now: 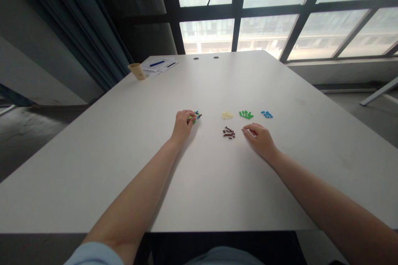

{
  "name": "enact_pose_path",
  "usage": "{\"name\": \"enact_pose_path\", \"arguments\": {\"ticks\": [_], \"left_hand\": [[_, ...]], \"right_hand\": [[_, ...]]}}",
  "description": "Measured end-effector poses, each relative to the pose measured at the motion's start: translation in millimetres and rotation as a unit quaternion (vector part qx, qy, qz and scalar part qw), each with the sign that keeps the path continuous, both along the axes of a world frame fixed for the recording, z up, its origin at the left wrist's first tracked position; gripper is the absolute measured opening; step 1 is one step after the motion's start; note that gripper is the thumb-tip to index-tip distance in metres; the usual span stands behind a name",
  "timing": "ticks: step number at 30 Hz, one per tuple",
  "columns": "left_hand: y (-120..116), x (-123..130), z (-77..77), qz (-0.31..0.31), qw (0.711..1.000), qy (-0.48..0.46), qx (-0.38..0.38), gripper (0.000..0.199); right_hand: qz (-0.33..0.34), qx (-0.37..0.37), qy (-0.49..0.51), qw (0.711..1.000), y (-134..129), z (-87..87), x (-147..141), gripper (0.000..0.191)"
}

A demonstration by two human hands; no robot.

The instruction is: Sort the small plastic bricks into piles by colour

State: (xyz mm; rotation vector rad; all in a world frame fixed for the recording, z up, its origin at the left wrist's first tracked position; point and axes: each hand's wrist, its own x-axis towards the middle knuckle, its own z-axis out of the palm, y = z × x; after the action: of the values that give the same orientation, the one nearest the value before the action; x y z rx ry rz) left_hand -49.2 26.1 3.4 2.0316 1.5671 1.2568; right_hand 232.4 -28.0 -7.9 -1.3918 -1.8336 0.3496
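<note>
My left hand [183, 123] is at a small mixed pile [198, 114] of green, blue and dark pieces, its fingers bent together over the pile's left side. What those fingers grip, if anything, is too small to tell. To the right lie a pale yellow group [227, 115], a green group [246, 114] and a blue group [266, 114] of small pieces. Dark brown pieces [229, 133] lie nearer to me, below the yellow ones. Just right of the brown pieces, my right hand [257, 136] has thumb and index fingertips pinched together; anything between them is too small to make out.
All the pieces lie on a large white table [211, 87]. A tan cup [137, 71] stands at its far left edge, beside papers [155, 66] with a blue pen [157, 63]. Two dark round fittings [196, 58] sit near the far edge, before the windows.
</note>
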Motion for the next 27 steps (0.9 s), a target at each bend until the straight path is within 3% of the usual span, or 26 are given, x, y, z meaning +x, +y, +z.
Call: {"name": "enact_pose_path", "arguments": {"ticks": [2,3,6,9,12,19,27], "left_hand": [[-12,19,4.7,-0.038,0.982,-0.171,-0.071,0.015],[-21,30,6.7,-0.072,0.956,-0.258,-0.121,0.019],[-49,63,10.3,-0.159,0.836,-0.451,-0.268,0.03],[-70,81,8.9,-0.238,0.726,-0.528,-0.37,0.032],[-77,83,5.4,-0.286,0.668,-0.551,-0.411,0.033],[-76,79,0.9,-0.364,0.616,-0.528,-0.457,0.042],[-76,80,-0.4,-0.351,0.598,-0.528,-0.49,0.045]], "right_hand": [[0.003,-0.001,-0.001,1.0,1,-0.1,0,0.018],[0.005,-0.003,-0.002,1.0,1,0.0,0,0.018],[0.003,-0.009,-0.002,1.0,1,1.0,1,0.019],[-0.001,-0.013,-0.006,1.0,-1,2.9,1,0.02],[-0.005,-0.017,-0.006,1.0,-3,5.0,1,0.02],[-0.007,-0.028,-0.003,1.0,-2,4.9,2,0.02],[-0.005,-0.027,-0.015,0.999,-4,8.0,-1,0.02]]}}
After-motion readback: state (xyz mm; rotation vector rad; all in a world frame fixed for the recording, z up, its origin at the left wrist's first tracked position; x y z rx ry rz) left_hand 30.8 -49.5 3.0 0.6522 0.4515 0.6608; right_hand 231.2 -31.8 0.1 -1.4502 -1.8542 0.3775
